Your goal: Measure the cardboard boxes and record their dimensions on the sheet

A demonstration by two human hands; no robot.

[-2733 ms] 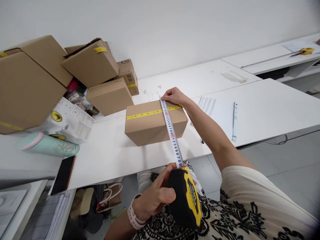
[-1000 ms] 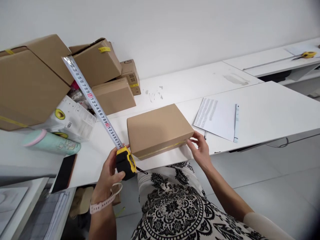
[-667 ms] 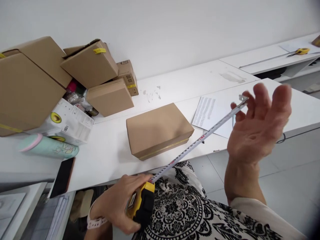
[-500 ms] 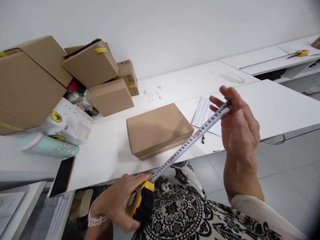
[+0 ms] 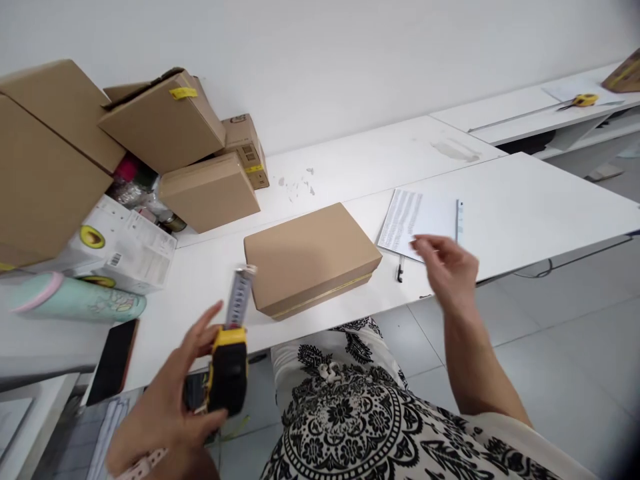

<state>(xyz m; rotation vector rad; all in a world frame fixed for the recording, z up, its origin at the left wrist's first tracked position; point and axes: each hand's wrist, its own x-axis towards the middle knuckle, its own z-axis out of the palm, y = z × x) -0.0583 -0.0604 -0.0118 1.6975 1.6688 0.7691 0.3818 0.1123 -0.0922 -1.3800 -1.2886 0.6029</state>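
Observation:
My left hand (image 5: pixel 167 403) grips a yellow and black tape measure (image 5: pixel 227 367) below the table's front edge, with only a short stub of blade (image 5: pixel 240 293) sticking up. A flat brown cardboard box (image 5: pixel 310 257) with a yellow tape line on its front side lies on the white table (image 5: pixel 525 207) just beyond the blade. My right hand (image 5: pixel 445 270) hovers right of the box near the table edge, holding nothing, fingers loosely curled and blurred. A printed sheet of paper (image 5: pixel 420 217) and a pen (image 5: pixel 400 269) lie just beyond that hand.
Several cardboard boxes (image 5: pixel 165 127) are piled at the back left, with a white avocado-print carton (image 5: pixel 120 247), a mint green bottle (image 5: pixel 75 300) and a black phone (image 5: pixel 113 360) in front of them. Another yellow tape measure (image 5: pixel 580 101) lies on the far right counter.
My right hand let go of the blade tip and dropped toward the table edge. The blade ran back into the case, which my left hand swung left and upright.

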